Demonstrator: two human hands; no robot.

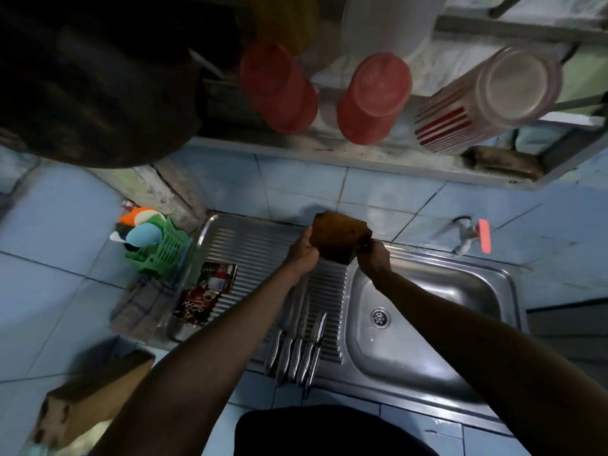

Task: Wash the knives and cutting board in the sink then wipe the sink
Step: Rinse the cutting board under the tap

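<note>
Cutting board [339,236], brown and wooden, held up over the ribbed drainboard [250,245] beside the sink [427,324], left hand [301,251] and right hand [373,258] each gripping an edge, likely to steady it, knives [301,343] lying in a row below.

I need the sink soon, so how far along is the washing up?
Knives lie in a row on the ribbed drainboard, so they look finished, though I can't confirm they're clean. In hand: the left hand and right hand hold the brown cutting board above the drainboard, beside the basin. Left: setting it down and wiping the sink, whose basin holds nothing but looks wet.
</note>
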